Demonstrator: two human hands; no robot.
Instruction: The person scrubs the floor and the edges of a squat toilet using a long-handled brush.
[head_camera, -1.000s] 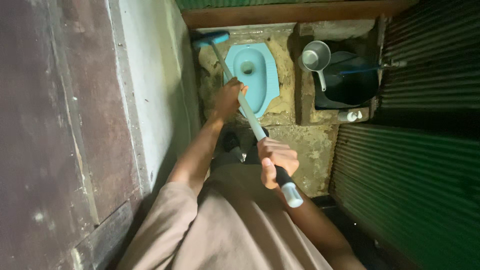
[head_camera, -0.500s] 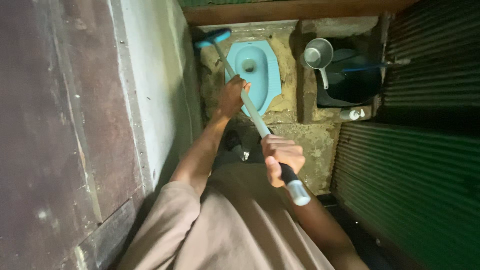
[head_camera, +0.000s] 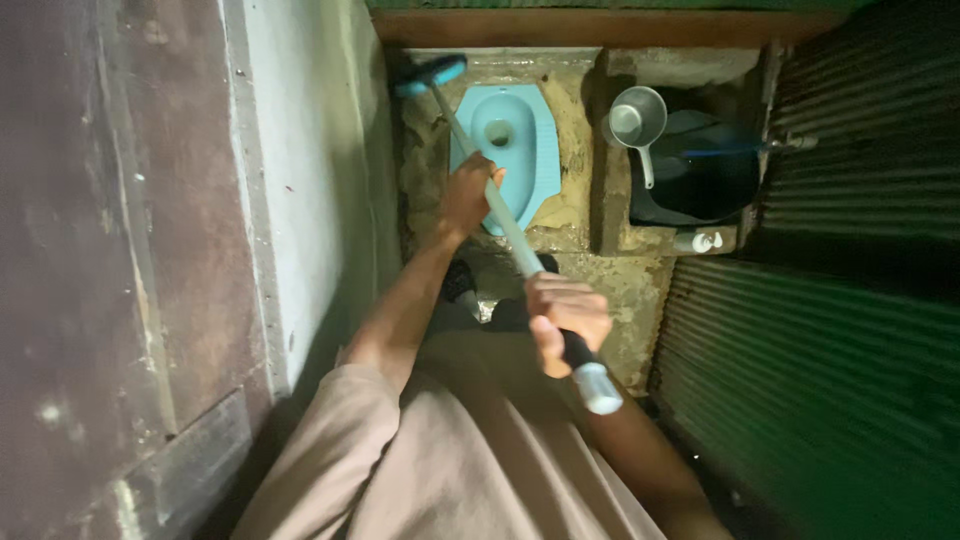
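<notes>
Both hands are closed around the long pale handle of a brush (head_camera: 500, 205): the left hand (head_camera: 466, 194) grips it midway, over the near left edge of the blue squat toilet pan (head_camera: 520, 150), and the right hand (head_camera: 566, 318) clamps the dark grip near its capped end. The blue brush head (head_camera: 430, 74) sits at the far left, on the stained floor just beside the pan and close to the pale wall (head_camera: 300, 200). To the right a concrete ledge (head_camera: 610, 215) walls off a dark basin (head_camera: 705, 175) with a metal dipper (head_camera: 637, 117) at its rim, what seems to be a small white bottle (head_camera: 698, 241) lies on the ledge, and green corrugated sheeting (head_camera: 810, 370) closes the right side.
</notes>
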